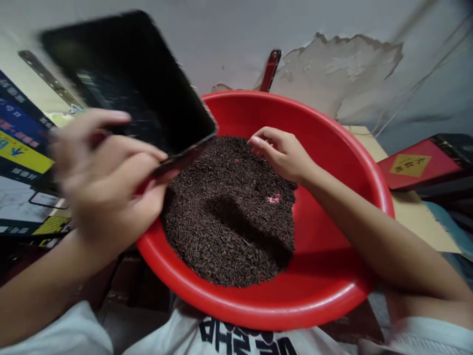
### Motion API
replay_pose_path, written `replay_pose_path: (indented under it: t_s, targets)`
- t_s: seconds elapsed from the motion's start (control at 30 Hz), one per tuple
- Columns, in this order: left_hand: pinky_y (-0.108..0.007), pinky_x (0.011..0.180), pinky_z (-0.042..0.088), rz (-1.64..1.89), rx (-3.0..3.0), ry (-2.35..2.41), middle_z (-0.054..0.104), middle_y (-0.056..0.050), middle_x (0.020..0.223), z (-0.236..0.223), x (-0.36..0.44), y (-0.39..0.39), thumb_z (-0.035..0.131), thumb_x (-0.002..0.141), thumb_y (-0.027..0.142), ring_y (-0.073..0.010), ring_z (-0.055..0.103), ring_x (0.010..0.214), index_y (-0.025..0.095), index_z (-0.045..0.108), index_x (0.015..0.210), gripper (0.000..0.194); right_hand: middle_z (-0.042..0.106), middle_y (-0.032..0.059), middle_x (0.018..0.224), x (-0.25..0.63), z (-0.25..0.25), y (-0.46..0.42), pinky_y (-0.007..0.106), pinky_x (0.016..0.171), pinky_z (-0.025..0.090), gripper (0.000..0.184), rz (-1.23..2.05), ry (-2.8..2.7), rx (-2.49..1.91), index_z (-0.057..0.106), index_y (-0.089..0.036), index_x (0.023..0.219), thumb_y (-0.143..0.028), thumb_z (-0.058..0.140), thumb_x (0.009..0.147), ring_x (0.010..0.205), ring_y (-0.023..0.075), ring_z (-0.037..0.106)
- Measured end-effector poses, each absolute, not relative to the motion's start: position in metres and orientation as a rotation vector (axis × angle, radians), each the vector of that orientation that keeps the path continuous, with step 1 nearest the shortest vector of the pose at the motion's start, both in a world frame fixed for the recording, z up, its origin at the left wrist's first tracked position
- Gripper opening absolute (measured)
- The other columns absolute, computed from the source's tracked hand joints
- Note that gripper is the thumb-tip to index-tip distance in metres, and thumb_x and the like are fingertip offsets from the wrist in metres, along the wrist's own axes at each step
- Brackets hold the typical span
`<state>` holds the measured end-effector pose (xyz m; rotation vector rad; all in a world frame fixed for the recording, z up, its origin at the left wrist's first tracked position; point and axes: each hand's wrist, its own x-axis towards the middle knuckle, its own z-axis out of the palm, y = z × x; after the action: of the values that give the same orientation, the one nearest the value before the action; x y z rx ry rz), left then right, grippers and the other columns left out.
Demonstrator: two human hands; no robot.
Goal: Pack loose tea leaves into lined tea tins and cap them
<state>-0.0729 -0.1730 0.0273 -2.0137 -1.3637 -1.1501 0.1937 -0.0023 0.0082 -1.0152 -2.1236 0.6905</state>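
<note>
My left hand [111,182], blurred by motion, grips a dark rectangular box [162,93] by its lower edge. The box is tilted above the left side of a large red plastic basin [258,308], and its inside looks black. Dark, loose tea leaves [221,241] are heaped in the basin, with a hollow near the middle of the heap and a small pinkish patch [274,198] on the right. Over the back of the heap is my right hand [281,153], fingers curled in and thumb against the index finger. What it pinches, if anything, I cannot make out.
On the right, a red box with a yellow label [424,162] lies on a pale board [424,222]. Several printed boxes [22,138] are stacked at the left. Behind the basin, a narrow dark red object [271,71] leans against the wall with peeling paint [343,64].
</note>
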Motion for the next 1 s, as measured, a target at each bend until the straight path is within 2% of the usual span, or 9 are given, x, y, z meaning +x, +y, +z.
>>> replay_pose_path:
  t_s: [0.1, 0.23, 0.37, 0.47, 0.57, 0.67, 0.77, 0.9, 1.0]
  targets:
    - [-0.041, 0.079, 0.044, -0.832, -2.058, -0.990, 0.070, 0.002, 0.075, 0.019, -0.029, -0.085, 0.062, 0.078, 0.019, -0.0294, 0.062, 0.103, 0.021, 0.053, 0.069, 0.013, 0.060, 0.0051, 0.093, 0.199, 0.004, 0.004, 0.028, 0.069, 0.048, 0.040, 1.041, -1.853, -1.010, 0.055, -0.020, 0.100, -0.054, 0.041, 0.086, 0.077, 0.0138, 0.059]
    - [-0.034, 0.082, 0.046, -0.664, -2.191, -0.665, 0.072, 0.006, 0.082, -0.016, -0.016, -0.019, 0.048, 0.088, 0.016, -0.0202, 0.063, 0.106, 0.021, 0.057, 0.075, 0.018, 0.058, 0.0040, 0.110, 0.205, -0.011, 0.019, 0.031, 0.067, 0.052, 0.052, 1.414, -1.522, -1.129, 0.040, -0.027, 0.124, -0.042, 0.056, 0.077, 0.081, 0.0158, 0.061]
    - [-0.029, 0.100, 0.042, -0.216, -2.657, -0.577, 0.068, 0.003, 0.113, -0.040, -0.013, 0.017, 0.041, 0.093, 0.016, -0.0121, 0.057, 0.116, 0.025, 0.065, 0.088, 0.025, 0.061, 0.0027, 0.089, 0.207, -0.035, 0.040, 0.034, 0.067, 0.053, 0.034, 1.338, -1.342, -1.426, 0.052, -0.020, 0.100, -0.013, 0.048, 0.067, 0.077, 0.0172, 0.058]
    - [-0.039, 0.106, 0.040, -0.211, -2.695, -0.660, 0.059, -0.008, 0.129, -0.052, -0.001, 0.024, 0.050, 0.091, 0.030, -0.0218, 0.051, 0.124, 0.019, 0.067, 0.088, 0.021, 0.058, 0.0026, 0.075, 0.205, -0.056, 0.049, 0.038, 0.069, 0.052, 0.029, 1.273, -1.319, -1.571, 0.053, -0.018, 0.083, -0.006, 0.038, 0.061, 0.073, 0.0184, 0.057]
    - [-0.049, 0.106, 0.038, -0.347, -2.591, -0.953, 0.055, -0.015, 0.131, -0.059, 0.007, 0.016, 0.055, 0.086, 0.046, -0.0310, 0.046, 0.127, 0.015, 0.069, 0.092, 0.035, 0.061, 0.0038, 0.088, 0.196, -0.075, 0.046, 0.039, 0.075, 0.052, 0.038, 1.255, -1.309, -1.559, 0.052, -0.018, 0.093, -0.007, 0.039, 0.060, 0.084, 0.0197, 0.057]
    - [-0.054, 0.106, 0.036, -0.375, -2.495, -1.324, 0.055, -0.018, 0.127, -0.063, 0.009, 0.009, 0.057, 0.085, 0.038, -0.0339, 0.046, 0.125, 0.012, 0.069, 0.094, 0.030, 0.056, 0.0081, 0.115, 0.182, -0.084, 0.030, 0.038, 0.078, 0.053, 0.055, 1.336, -1.302, -1.510, 0.043, -0.020, 0.116, -0.012, 0.045, 0.061, 0.102, 0.0225, 0.054]
    - [-0.055, 0.106, 0.036, -0.330, -2.535, -1.540, 0.049, -0.023, 0.132, -0.068, 0.009, 0.005, 0.066, 0.077, 0.034, -0.0378, 0.042, 0.127, 0.007, 0.068, 0.098, 0.034, 0.046, 0.0127, 0.130, 0.172, -0.083, 0.013, 0.039, 0.074, 0.056, 0.071, 1.523, -1.305, -1.487, 0.028, -0.020, 0.129, -0.016, 0.050, 0.062, 0.108, 0.0253, 0.052]
    - [-0.053, 0.108, 0.035, -0.544, -2.638, -1.651, 0.039, -0.021, 0.139, -0.080, 0.016, -0.005, 0.056, 0.084, 0.038, -0.0368, 0.036, 0.131, 0.007, 0.066, 0.102, 0.037, 0.042, 0.0110, 0.135, 0.172, -0.076, 0.004, 0.039, 0.072, 0.057, 0.067, 1.565, -1.312, -1.520, 0.028, -0.023, 0.128, -0.016, 0.049, 0.065, 0.110, 0.0244, 0.052]
    - [-0.057, 0.110, 0.029, -0.700, -2.652, -1.602, 0.033, -0.018, 0.143, -0.090, 0.021, -0.009, 0.062, 0.080, 0.042, -0.0391, 0.029, 0.134, 0.012, 0.067, 0.094, 0.033, 0.045, 0.0101, 0.133, 0.175, -0.073, 0.006, 0.036, 0.070, 0.057, 0.061, 1.582, -1.296, -1.518, 0.030, -0.024, 0.127, -0.019, 0.051, 0.069, 0.110, 0.0239, 0.053]
